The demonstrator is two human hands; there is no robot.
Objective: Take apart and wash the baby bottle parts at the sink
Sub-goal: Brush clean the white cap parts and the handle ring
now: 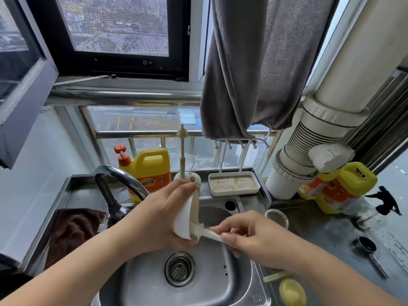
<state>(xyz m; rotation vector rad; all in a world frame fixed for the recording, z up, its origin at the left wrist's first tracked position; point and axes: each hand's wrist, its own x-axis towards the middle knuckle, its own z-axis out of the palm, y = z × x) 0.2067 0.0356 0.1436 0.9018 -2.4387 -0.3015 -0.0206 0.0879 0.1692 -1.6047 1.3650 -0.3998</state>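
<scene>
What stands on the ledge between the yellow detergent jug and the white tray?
In the head view, a small white holder stands between the detergent jug and the white tray, with a thin brush upright in it.

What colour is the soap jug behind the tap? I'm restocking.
Yellow, with an orange label and orange pump: the soap jug shows clearly in the head view.
</scene>
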